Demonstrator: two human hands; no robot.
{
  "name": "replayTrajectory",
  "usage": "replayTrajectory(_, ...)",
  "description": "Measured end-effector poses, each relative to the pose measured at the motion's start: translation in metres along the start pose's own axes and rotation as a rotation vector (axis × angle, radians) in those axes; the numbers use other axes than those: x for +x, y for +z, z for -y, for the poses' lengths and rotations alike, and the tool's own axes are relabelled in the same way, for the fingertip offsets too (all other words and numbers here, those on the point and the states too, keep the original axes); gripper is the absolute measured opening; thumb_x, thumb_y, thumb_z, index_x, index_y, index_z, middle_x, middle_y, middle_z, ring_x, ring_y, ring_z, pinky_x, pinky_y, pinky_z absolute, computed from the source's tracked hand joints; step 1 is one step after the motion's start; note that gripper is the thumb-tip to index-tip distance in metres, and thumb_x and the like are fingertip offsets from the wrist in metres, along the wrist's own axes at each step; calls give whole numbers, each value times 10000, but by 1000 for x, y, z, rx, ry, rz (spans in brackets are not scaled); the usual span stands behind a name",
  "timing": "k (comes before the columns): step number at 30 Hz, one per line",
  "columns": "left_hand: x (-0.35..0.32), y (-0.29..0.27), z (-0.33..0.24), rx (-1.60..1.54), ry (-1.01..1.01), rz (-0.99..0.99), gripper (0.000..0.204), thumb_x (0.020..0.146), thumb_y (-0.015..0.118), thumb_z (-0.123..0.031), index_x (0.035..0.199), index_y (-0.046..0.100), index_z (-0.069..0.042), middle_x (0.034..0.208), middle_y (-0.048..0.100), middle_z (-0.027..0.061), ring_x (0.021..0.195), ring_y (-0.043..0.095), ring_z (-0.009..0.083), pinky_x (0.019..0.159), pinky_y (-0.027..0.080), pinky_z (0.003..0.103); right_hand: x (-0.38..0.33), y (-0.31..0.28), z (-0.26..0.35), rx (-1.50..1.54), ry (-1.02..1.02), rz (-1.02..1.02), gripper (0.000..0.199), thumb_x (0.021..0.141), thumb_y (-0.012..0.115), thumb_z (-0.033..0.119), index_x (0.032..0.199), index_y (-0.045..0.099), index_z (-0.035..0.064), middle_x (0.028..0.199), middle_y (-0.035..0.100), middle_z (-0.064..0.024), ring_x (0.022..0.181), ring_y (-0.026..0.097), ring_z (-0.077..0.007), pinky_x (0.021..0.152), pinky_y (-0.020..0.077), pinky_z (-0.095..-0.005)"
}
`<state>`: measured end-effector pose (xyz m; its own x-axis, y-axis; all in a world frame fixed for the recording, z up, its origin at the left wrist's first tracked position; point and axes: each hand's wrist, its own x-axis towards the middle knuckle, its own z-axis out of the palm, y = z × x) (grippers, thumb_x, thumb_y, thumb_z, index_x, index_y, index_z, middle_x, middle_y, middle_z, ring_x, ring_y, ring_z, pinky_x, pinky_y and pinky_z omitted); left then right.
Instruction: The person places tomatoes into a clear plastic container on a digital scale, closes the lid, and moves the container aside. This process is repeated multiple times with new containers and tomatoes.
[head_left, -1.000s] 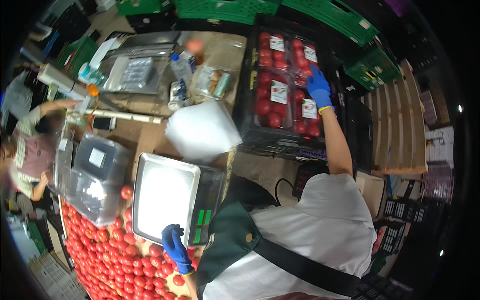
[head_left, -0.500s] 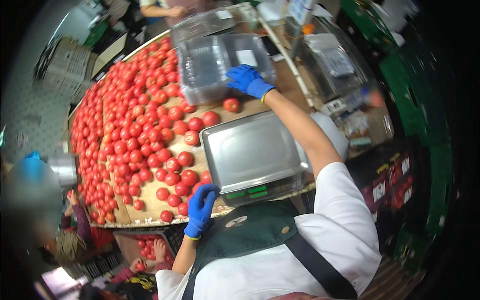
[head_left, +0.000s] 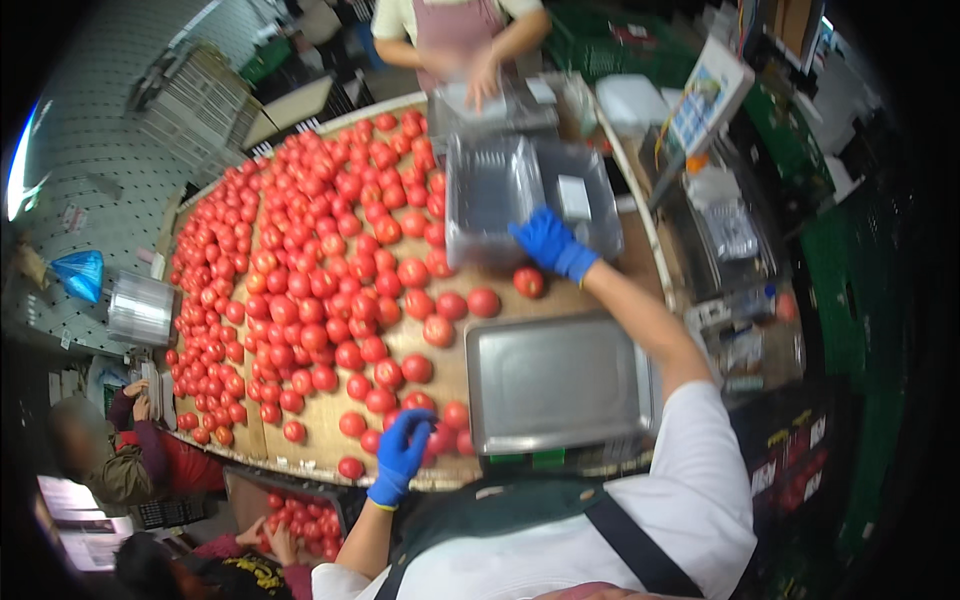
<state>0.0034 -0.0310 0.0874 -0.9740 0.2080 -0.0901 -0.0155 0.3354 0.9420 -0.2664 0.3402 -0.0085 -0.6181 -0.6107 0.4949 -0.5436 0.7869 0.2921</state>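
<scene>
My left hand, in a blue glove, hovers at the near table edge beside some tomatoes. Its fingers are half bent and apart, with nothing held. Farther off, my right hand, gloved too, closes its fingers on the near inner edge of a clear plastic clamshell box, the top one of an open-lidded stack. Part of that grip is hidden by the glove. One tomato lies just below the stack. Between my hands and body sits a weighing scale with a bare metal pan.
Many tomatoes cover the table's left half. A co-worker's hands are at another box stack at the far edge; others work at lower left, near a crate of tomatoes. A raised sign and a rail stand at right, green crates beyond.
The view has shifted, so table and boxes sit lower and farther right. My right hand stays at the box stack, its fingers drawn closer together. My left hand has moved away from the scale toward the tomatoes.
</scene>
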Motion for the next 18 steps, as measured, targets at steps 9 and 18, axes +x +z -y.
replayTrajectory(9, 68, 80, -124, 616, 964, -29, 379, 790, 608, -84, 1167, 566, -98, 1214, 544, 113, 1149, 503, 319, 967, 406, 438, 14, -127, 9, 207, 160, -398, 147, 718, 627, 114, 839, 573, 177, 748, 532, -51, 789, 541, -278, 789, 441, -419)
replayTrajectory(18, 4, 130, -1, 727, 600, 585, 311, 731, 629, -191, 991, 501, -78, 836, 575, 129, 782, 579, 306, 691, 454, 417, -178, -223, 208, 480, 259, -113, 193, 727, 591, 132, 918, 608, 143, 815, 553, -48, 850, 554, -247, 931, 435, -451)
